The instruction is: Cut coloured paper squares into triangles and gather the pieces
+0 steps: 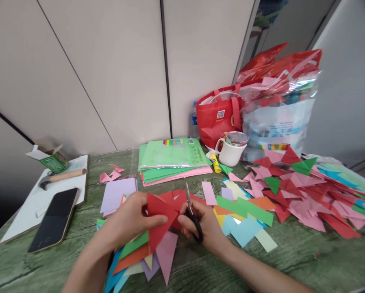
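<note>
My left hand is closed on a folded red paper piece held above the green table. My right hand grips black-handled scissors, their blades pointing up and meeting the red paper's right edge. Under my hands lies a fan of coloured paper triangles in green, orange, pink, purple and blue. More cut strips and pieces lie just right of the scissors.
A large heap of red, pink and green triangles covers the right side. Packs of coloured paper, a glue stick, a white mug, a red bag and a plastic bag stand behind. Left: phone, hammer, small box.
</note>
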Tool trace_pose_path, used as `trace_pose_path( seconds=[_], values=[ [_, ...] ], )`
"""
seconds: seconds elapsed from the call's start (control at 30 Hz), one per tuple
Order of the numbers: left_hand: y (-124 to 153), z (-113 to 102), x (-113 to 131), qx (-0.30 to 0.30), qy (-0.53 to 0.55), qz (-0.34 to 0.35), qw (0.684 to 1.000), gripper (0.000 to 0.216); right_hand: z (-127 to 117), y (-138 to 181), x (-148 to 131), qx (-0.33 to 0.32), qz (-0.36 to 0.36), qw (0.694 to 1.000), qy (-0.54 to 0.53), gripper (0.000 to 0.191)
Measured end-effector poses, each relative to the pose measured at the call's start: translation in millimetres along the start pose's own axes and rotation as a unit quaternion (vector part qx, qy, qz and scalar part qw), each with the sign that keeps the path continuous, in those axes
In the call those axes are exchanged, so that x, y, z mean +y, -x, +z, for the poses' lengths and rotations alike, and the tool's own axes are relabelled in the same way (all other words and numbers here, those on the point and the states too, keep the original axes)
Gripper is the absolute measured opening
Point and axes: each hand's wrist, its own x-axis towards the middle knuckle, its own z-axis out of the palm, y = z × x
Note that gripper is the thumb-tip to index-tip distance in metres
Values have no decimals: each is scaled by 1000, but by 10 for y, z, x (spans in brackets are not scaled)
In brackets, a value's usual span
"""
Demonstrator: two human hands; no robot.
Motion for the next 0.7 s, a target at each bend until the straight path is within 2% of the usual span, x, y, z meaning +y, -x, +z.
trace_pose_path(
  seconds=[0.07, 0.17, 0.27, 0.33, 0.37, 0.43, 0.5, 0.57, 0.7],
  values=[
    [47, -151, -106, 6, -103, -24, 994, 10, -19, -13, -2, 59, -35, 998, 12, 26],
    [81, -299, -249, 55, -274, -111, 954, 24, -74, -60, 22, 142, -110, 980, 81, 25],
    [54, -297, -295, 115, -397, -160, 897, 42, -137, -112, 85, 164, -143, 958, 185, 26],
    [-4, -206, -271, 147, -434, -133, 879, 39, -161, -135, 136, 167, -136, 949, 230, 27],
    [-43, -137, -253, 155, -435, -101, 881, 33, -167, -143, 159, 169, -132, 947, 238, 28],
    [-128, 35, -232, 156, -387, -34, 908, 19, -168, -154, 195, 171, -128, 949, 233, 29],
    [-204, 222, -252, 101, -323, 9, 941, 19, -163, -161, 214, 167, -125, 954, 214, 31],
    [-257, 383, -313, 68, -302, 15, 951, 17, -158, -167, 221, 162, -118, 961, 192, 33],
    [-314, 535, -443, 66, -291, 5, 954, 21, -153, -173, 225, 145, -107, 972, 149, 38]
  ],
)
